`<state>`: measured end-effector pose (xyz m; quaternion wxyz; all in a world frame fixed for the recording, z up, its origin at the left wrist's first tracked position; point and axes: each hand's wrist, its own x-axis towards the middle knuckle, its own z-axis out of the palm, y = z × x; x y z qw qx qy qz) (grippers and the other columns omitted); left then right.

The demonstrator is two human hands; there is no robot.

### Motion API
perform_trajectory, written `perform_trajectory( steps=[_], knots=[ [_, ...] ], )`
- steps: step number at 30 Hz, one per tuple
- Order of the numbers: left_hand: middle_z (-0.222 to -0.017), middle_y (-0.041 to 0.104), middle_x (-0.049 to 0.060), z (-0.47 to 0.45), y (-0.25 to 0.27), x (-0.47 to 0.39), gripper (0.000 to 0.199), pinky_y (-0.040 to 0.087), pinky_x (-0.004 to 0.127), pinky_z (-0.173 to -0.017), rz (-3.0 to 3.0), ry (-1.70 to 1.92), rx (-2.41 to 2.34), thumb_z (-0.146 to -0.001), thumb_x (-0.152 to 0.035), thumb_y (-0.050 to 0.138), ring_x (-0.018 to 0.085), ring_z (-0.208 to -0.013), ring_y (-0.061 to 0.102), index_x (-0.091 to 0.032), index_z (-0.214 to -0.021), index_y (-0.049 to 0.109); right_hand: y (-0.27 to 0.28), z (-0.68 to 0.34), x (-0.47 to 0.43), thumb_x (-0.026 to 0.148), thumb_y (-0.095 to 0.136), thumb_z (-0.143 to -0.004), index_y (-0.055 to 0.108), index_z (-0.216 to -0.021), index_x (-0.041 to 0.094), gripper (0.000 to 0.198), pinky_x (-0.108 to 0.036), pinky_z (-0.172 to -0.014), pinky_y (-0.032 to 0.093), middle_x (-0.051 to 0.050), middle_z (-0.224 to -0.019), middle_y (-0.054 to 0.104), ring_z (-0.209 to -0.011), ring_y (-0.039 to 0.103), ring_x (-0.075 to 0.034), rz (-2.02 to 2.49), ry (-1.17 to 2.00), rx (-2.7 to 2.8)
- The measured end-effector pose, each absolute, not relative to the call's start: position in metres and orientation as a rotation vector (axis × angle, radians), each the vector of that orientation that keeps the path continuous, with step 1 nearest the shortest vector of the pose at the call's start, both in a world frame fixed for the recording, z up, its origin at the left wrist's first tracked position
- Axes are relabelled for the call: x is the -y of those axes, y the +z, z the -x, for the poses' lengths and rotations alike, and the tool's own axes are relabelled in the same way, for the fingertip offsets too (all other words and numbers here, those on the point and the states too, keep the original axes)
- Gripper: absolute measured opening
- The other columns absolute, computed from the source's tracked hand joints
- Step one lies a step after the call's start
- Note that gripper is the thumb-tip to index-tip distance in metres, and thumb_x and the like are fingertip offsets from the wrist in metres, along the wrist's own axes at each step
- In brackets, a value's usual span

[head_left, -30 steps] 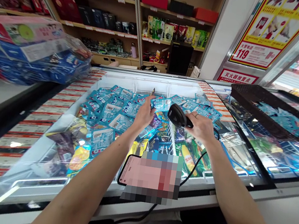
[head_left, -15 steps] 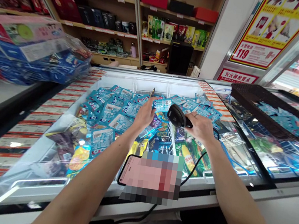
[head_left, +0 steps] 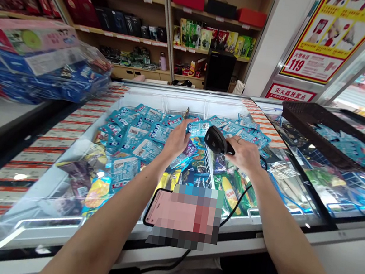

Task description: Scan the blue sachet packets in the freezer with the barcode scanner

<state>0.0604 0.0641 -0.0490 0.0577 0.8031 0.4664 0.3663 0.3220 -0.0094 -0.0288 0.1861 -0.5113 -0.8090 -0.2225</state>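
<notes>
My right hand [head_left: 244, 154] is closed round the handle of a black barcode scanner [head_left: 215, 140], its head tilted toward the left. A black cable [head_left: 238, 205] hangs from this side. My left hand [head_left: 177, 140] grips a light blue packet [head_left: 198, 128] with a printed label, just left of the scanner head and apart from it. A thin pointed thing [head_left: 186, 111] sticks up by the left fingers; its kind I cannot make out. Many similar blue packets [head_left: 148, 150] lie spread beneath both hands in a chest freezer [head_left: 133, 97].
A phone [head_left: 161, 208], partly blurred, lies on the freezer's front edge. Plastic-wrapped boxes [head_left: 36, 58] stand at left. A dark brown basket [head_left: 304, 116] with blue packets sits on the right. Corn packs [head_left: 229, 192] lie in the freezer, and stocked shelves [head_left: 122, 36] stand behind.
The scanner has tipped very slightly. Both hands and the blue packet stay nearly where they were.
</notes>
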Motion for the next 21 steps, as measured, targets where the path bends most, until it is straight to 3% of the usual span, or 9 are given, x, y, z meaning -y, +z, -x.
perform_trajectory(
  steps=[8,13,16,21],
  knots=[
    [-0.126,0.051,0.012,-0.062,-0.047,-0.062,0.050,0.046,0.042,-0.097,-2.426,1.259,-1.377,-0.086,-0.015,0.042,0.025,-0.116,0.051,-0.021,-0.135,0.039,-0.024,-0.327,0.011,0.034,0.058,-0.084,0.060,-0.113,0.020,0.033,-0.028,-0.064,0.035,-0.006,-0.099,0.067,-0.082,0.061,-0.020,1.468,-0.635,2.223],
    [-0.125,0.044,0.017,-0.058,-0.043,-0.060,0.050,0.044,0.046,-0.099,-2.198,1.573,-1.602,-0.089,-0.021,0.042,0.027,-0.115,0.049,-0.018,-0.138,0.035,-0.022,-0.332,0.011,0.035,0.056,-0.084,0.061,-0.110,0.023,0.029,-0.028,-0.063,0.033,-0.004,-0.095,0.066,-0.081,0.060,-0.019,1.573,-0.656,2.068],
    [-0.128,0.042,0.018,-0.057,-0.042,-0.058,0.050,0.043,0.049,-0.099,-2.094,1.571,-1.790,-0.089,-0.020,0.043,0.029,-0.116,0.049,-0.019,-0.139,0.037,-0.023,-0.335,0.010,0.037,0.057,-0.084,0.062,-0.108,0.022,0.029,-0.028,-0.062,0.032,-0.005,-0.095,0.066,-0.081,0.060,-0.020,1.651,-0.662,1.975],
    [-0.154,0.023,0.013,-0.061,-0.041,-0.052,0.050,0.020,0.063,-0.112,-2.269,1.526,-1.872,-0.087,-0.023,0.048,0.036,-0.143,0.016,-0.023,-0.136,0.043,-0.024,-0.339,0.008,0.038,0.058,-0.082,0.062,-0.109,0.021,0.031,-0.028,-0.060,0.031,-0.007,-0.096,0.067,-0.079,0.059,-0.022,1.727,-0.652,1.920]
  ],
)
